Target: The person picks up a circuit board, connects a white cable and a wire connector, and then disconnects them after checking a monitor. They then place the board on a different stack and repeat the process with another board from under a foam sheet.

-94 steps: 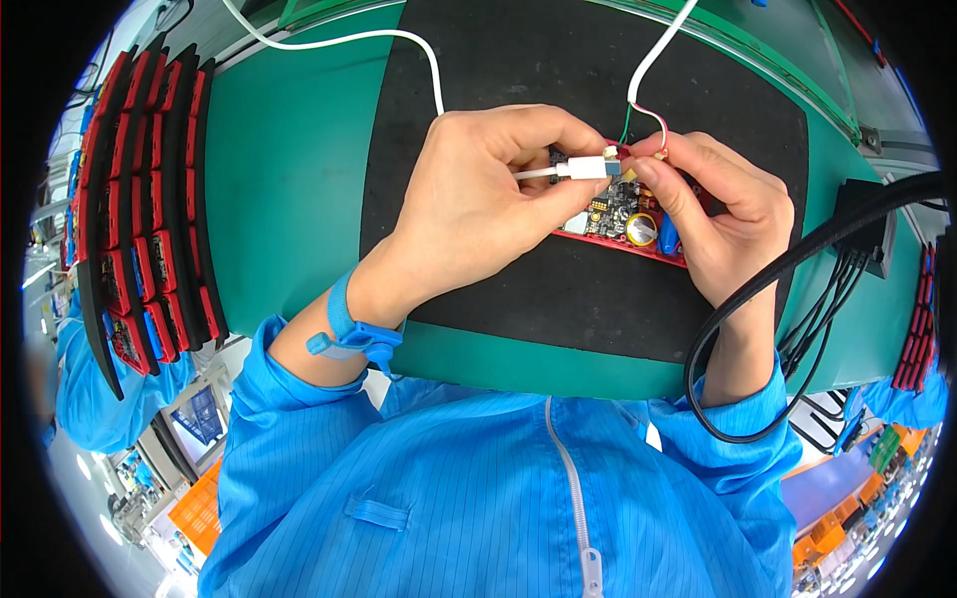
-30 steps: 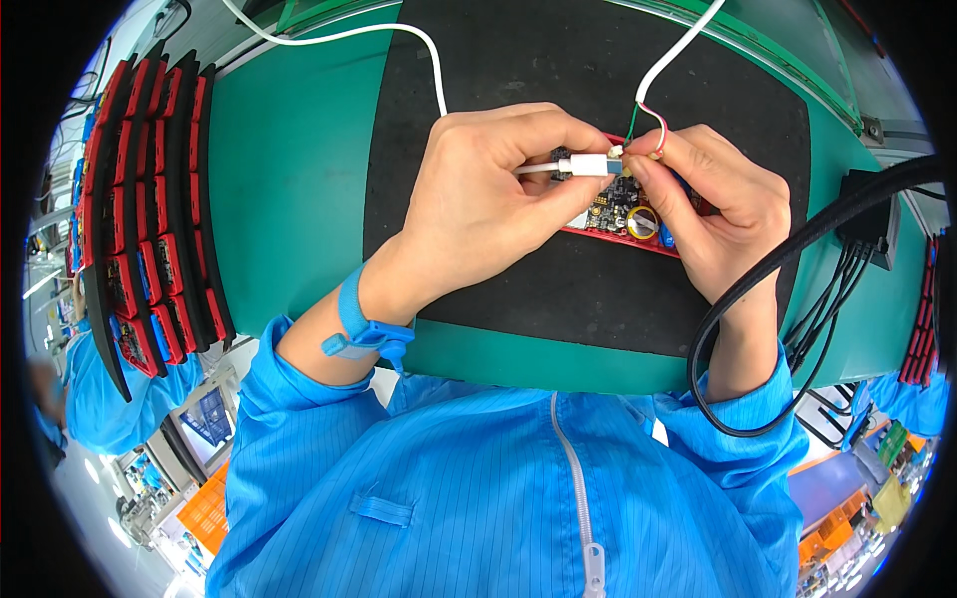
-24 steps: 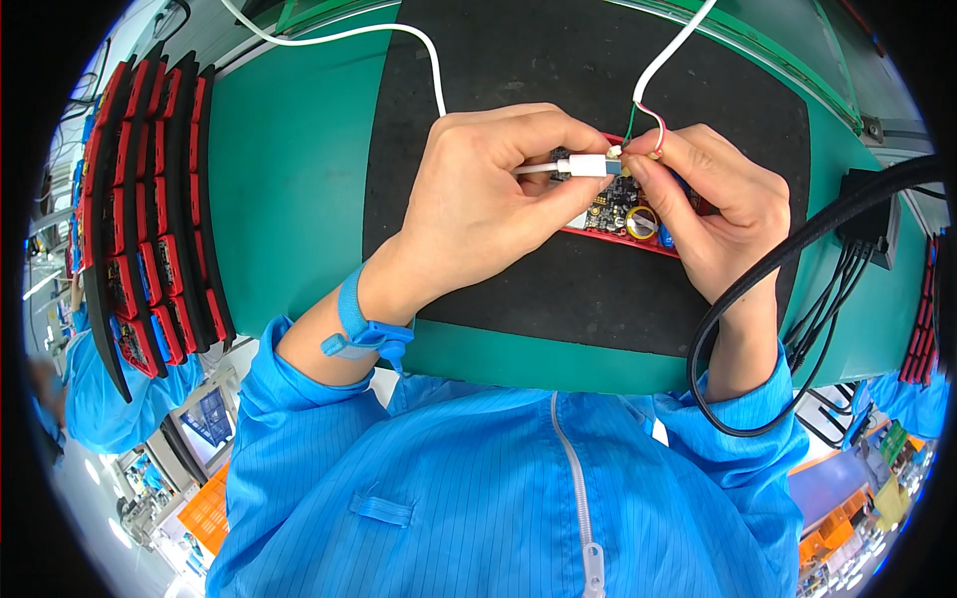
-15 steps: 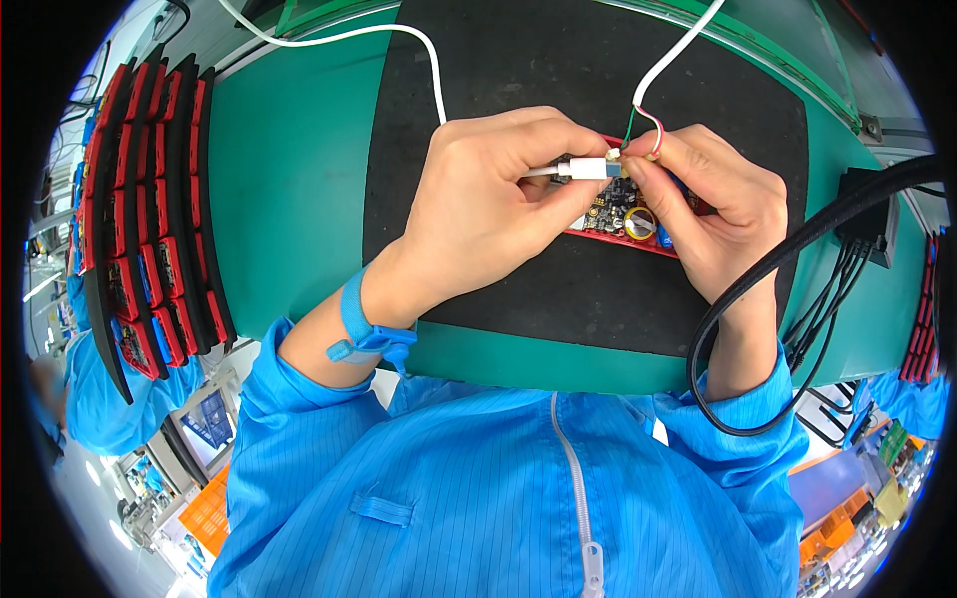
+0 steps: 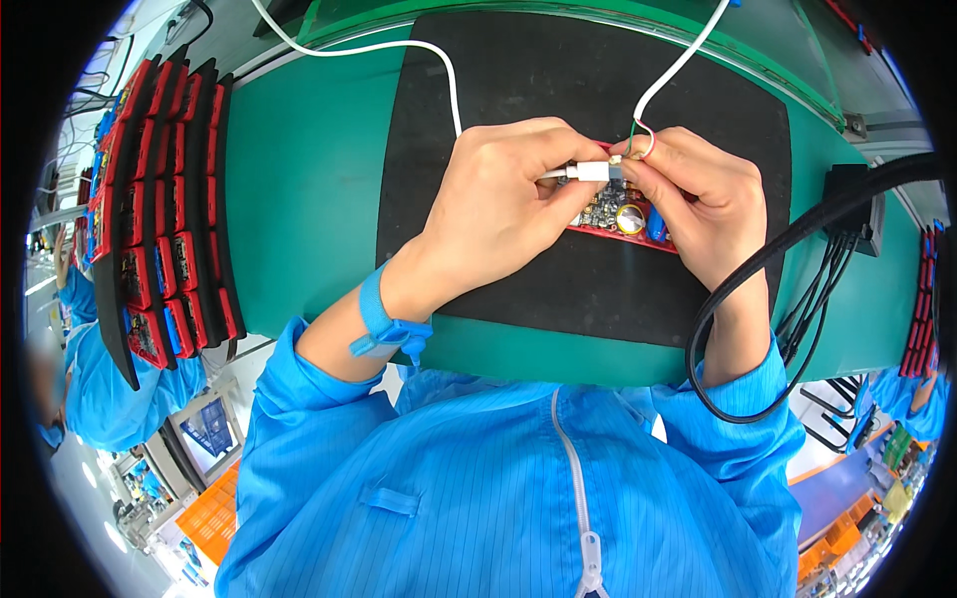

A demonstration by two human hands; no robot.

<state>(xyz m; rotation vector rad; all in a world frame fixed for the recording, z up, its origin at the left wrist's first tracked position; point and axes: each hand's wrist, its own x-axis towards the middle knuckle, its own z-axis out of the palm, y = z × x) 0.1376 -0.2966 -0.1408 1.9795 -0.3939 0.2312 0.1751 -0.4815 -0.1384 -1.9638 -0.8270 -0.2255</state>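
My left hand (image 5: 503, 204) pinches a white USB plug (image 5: 590, 171) between thumb and fingers, its metal end pointing right. My right hand (image 5: 710, 189) is closed at the fingertips on a small white wire connector (image 5: 616, 159), mostly covered by the fingers. Thin green, red and white wires (image 5: 650, 140) run from there up into a white cable (image 5: 678, 68). Beneath both hands lies a circuit board (image 5: 603, 212) in a red tray, partly hidden, with a round coin cell (image 5: 630, 219) and a blue part (image 5: 656, 225). Whether plug and connector touch is hidden.
The board rests on a black mat (image 5: 478, 309) over a green table (image 5: 299, 199). Black racks (image 5: 221, 199) of red-framed boards stand at left. A thick black cable (image 5: 743, 274) arches over my right forearm. A black box with cords (image 5: 852, 214) is at right.
The whole view has shifted slightly. Both hands keep their pinch over the board, and the plug's blue end shows less than before.
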